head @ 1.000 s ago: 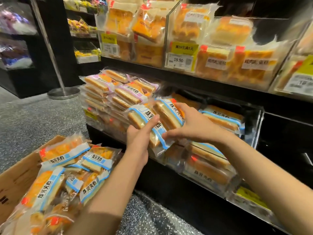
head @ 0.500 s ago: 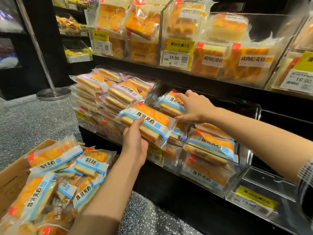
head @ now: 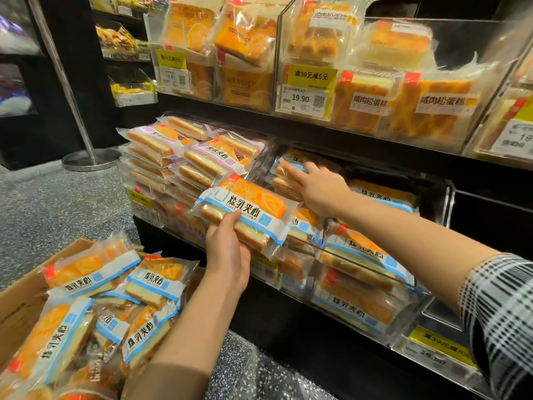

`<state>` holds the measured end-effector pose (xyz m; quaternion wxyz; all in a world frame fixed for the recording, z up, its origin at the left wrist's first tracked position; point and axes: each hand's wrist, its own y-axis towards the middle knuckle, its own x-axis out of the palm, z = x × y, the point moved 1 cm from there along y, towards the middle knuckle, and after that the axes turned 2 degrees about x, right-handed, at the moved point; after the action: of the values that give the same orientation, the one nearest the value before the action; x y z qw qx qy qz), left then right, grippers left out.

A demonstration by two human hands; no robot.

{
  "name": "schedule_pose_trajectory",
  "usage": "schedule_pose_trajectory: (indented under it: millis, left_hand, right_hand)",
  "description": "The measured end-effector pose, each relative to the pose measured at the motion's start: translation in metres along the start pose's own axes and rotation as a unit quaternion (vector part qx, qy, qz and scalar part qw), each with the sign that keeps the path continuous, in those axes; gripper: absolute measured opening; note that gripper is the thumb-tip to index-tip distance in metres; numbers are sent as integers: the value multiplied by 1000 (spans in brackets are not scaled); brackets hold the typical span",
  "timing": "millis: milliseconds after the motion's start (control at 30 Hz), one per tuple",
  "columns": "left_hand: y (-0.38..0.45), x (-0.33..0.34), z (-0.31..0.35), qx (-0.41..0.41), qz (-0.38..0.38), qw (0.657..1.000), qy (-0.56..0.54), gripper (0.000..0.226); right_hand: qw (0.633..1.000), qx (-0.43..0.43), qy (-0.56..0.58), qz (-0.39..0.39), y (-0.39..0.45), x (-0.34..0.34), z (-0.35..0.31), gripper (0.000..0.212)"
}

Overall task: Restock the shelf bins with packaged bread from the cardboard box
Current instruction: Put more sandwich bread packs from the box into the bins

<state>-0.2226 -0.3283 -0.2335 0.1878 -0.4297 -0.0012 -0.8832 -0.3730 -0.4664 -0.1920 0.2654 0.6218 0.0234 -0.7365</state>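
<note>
Left hand (head: 227, 255): grips bread pack (head: 245, 216), just before the clear bin (head: 375, 310).
Right hand (head: 320, 189): fingers straight, pressing packs inside bin.
Advice: slide pack flat into the gap.
Cardboard box (head: 17, 301): left of bin.

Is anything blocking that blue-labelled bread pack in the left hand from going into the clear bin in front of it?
Partly. The right hand reaches into the bin and presses on a pack at the back left, right behind the held pack. The left hand holds that pack over the bin's front left edge. Packs already fill the bin's right side.
</note>
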Motion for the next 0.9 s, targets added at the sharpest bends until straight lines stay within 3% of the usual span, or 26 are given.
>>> schedule_pose_trajectory:
  millis: [133,367,567,700,833,900]
  left_hand:
    - [-1,-1,0,-8,3,1000,-11,35]
    - [-8,0,6,-11,11,1000,-22,35]
    - [-13,3,14,-9,-4,999,-46,34]
    - [-21,9,16,-4,-47,996,-73,32]
    - [-28,13,7,9,-111,992,-56,54]
    - [-29,15,-1,1,-157,987,-43,66]
  right_hand:
    - [1000,0,-1,-27,3,-1,-3,61]
    - [999,3,-49,18,3,-6,-2,63]
    - [997,30,21,-67,1,-17,0,63]
    - [988,48,130,-64,-11,-40,0,56]
    - [954,46,294,39,-49,-70,-12,39]
    - [932,14,360,38,-72,-84,-25,41]
